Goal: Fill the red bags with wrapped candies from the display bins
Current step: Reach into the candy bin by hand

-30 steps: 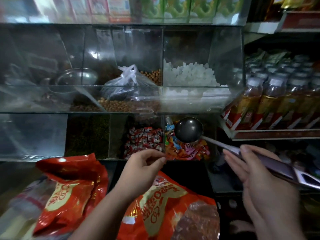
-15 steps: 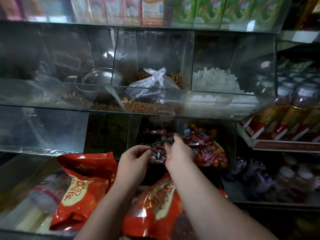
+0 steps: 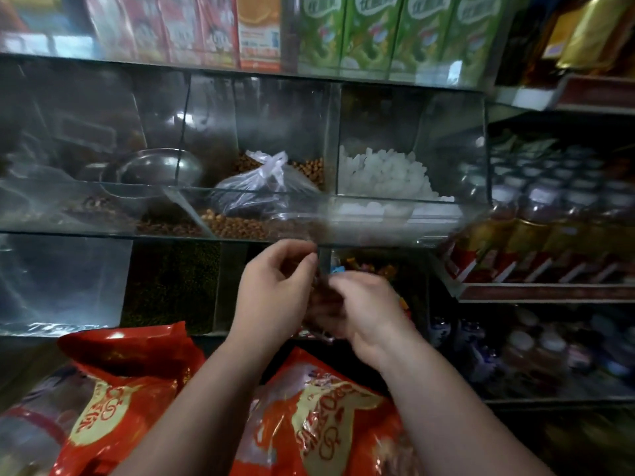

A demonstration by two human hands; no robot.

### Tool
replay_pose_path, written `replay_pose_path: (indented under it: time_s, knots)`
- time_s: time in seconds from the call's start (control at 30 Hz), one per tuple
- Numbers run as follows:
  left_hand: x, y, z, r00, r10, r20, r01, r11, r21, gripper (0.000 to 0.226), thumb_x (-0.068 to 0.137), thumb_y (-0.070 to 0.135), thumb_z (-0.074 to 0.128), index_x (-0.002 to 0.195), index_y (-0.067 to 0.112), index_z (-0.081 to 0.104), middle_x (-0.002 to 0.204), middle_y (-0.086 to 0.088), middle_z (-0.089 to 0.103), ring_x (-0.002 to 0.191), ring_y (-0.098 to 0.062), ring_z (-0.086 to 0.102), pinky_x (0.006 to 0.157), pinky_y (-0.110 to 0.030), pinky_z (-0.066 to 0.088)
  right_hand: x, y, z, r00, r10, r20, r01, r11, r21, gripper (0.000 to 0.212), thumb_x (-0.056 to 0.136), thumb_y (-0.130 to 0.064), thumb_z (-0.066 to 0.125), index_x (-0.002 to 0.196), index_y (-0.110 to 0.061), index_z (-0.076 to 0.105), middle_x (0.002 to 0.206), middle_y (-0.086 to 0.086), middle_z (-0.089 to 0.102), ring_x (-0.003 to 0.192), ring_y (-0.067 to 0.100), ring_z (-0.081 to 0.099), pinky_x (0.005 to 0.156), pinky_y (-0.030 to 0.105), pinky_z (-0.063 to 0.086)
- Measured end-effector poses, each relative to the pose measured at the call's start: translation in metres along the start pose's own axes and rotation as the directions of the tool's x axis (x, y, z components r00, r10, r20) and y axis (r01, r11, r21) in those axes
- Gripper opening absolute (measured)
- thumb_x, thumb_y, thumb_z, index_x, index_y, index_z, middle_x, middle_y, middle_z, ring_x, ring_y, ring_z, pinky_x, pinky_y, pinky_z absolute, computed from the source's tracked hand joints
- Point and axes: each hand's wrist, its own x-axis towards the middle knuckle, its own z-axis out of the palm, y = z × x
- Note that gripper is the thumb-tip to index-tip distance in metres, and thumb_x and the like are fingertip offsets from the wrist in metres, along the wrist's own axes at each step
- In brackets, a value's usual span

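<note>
Both of my hands have risen from the front of the candy bin since half a second ago and drawn closer, and the ladle my right hand carried a second ago is out of sight. My left hand is up at the bin's mouth, fingers curled, thumb and forefinger nearly meeting. My right hand is just beside it, back toward me, fingers bent down. Something dark and blurred sits between the two hands, and I cannot tell whether either hand grips it.

Wrapped candies in mixed colours show in the bin just behind my right hand. Below the bin, under my forearms, lie two red bags with gold print: the left red bag and the right red bag.

Left of the candy bin is one compartment of small green beans. Above the bin, the upper glass row holds three things I can count: one steel bowl up to the left, one knotted clear plastic bag lying on brown nuts straight above, and one heap of white sugar lumps up to the right. Higher still stand four green cartons. Right of the bin, shelves carry rows of capped bottles, too blurred to count.
</note>
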Motion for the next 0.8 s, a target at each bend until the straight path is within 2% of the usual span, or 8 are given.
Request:
replay_pose_path:
  time_s: [0.03,0.1,0.17,0.3,0.47,0.53,0.63,0.8]
  knots:
    - [0.001,0.009,0.005,0.998,0.061,0.003,-0.061,0.998,-0.006,0.010,0.090,0.021,0.070,0.096,0.028,0.075,0.087,0.018,0.073,0.083,0.003,0.068,0.074,-0.018,0.054,-0.004,-0.013,-0.014,0.960,-0.235,-0.152,0.223,0.971,-0.090,0.018,0.096,-0.010,0.067,0.082,-0.016,0.076,0.074,0.008,0.076,0.066,0.023,0.073,0.062,0.035,0.057]
    - [0.005,0.024,0.017,0.990,0.137,0.043,-0.137,0.991,-0.002,0.017,0.091,0.021,0.069,0.107,0.027,0.074,0.092,0.015,0.073,0.087,0.001,0.068,0.078,-0.023,0.057,-0.010,-0.038,-0.041,0.759,-0.574,-0.308,0.518,0.818,-0.249,0.014,0.092,-0.015,0.073,0.084,-0.026,0.072,0.071,0.000,0.077,0.059,0.014,0.072,0.055,0.028,0.056]
    - [0.010,0.034,0.029,0.979,0.172,0.106,-0.174,0.985,0.007,0.029,0.093,0.022,0.068,0.121,0.030,0.068,0.097,0.014,0.072,0.090,0.001,0.067,0.079,-0.024,0.057,-0.013,-0.054,-0.055,0.647,-0.688,-0.329,0.617,0.726,-0.305,0.014,0.089,-0.025,0.073,0.099,-0.034,0.070,0.078,-0.006,0.078,0.057,0.009,0.073,0.054,0.023,0.057]
    - [0.023,0.044,0.043,0.959,0.246,0.139,-0.259,0.962,0.085,0.040,0.095,0.021,0.066,0.134,0.026,0.061,0.097,0.015,0.069,0.086,0.004,0.064,0.076,-0.011,0.050,-0.002,-0.062,-0.058,0.709,-0.646,-0.283,0.558,0.759,-0.337,0.053,0.093,-0.023,0.075,0.142,-0.022,0.059,0.072,-0.007,0.078,0.058,0.008,0.072,0.063,0.032,0.061]
    - [0.029,0.044,0.048,0.940,0.340,0.010,-0.338,0.933,0.124,0.020,0.093,0.017,0.068,0.113,0.016,0.065,0.100,0.009,0.069,0.095,-0.003,0.065,0.086,-0.029,0.057,0.010,-0.068,-0.059,0.614,-0.670,-0.418,0.625,0.736,-0.261,0.018,0.088,-0.020,0.077,0.093,-0.031,0.064,0.071,-0.009,0.077,0.054,0.010,0.073,0.052,0.025,0.054]
    - [0.029,0.040,0.050,0.923,0.386,0.001,-0.375,0.896,0.237,0.014,0.092,0.018,0.070,0.104,0.013,0.067,0.098,0.006,0.066,0.091,-0.006,0.064,0.082,-0.032,0.056,0.013,-0.066,-0.058,0.672,-0.617,-0.409,0.560,0.785,-0.264,0.013,0.087,-0.023,0.079,0.093,-0.026,0.068,0.072,-0.009,0.078,0.052,0.011,0.073,0.046,0.020,0.051]
    - [0.025,0.036,0.055,0.908,0.418,0.025,-0.401,0.850,0.342,0.023,0.094,0.017,0.068,0.114,0.007,0.072,0.110,0.002,0.067,0.097,-0.012,0.065,0.086,-0.033,0.056,0.018,-0.062,-0.056,0.760,-0.541,-0.360,0.476,0.841,-0.258,0.011,0.087,-0.022,0.081,0.095,-0.024,0.073,0.072,-0.007,0.079,0.052,0.011,0.074,0.045,0.016,0.050]
    - [0.025,0.036,0.061,0.895,0.445,-0.003,-0.411,0.828,0.382,0.022,0.093,0.013,0.069,0.113,0.006,0.074,0.103,-0.001,0.066,0.090,-0.012,0.062,0.082,-0.024,0.053,0.020,-0.070,-0.053,0.784,-0.553,-0.282,0.487,0.830,-0.272,0.016,0.090,-0.014,0.078,0.080,-0.026,0.072,0.068,-0.009,0.078,0.050,0.008,0.071,0.043,0.016,0.048]
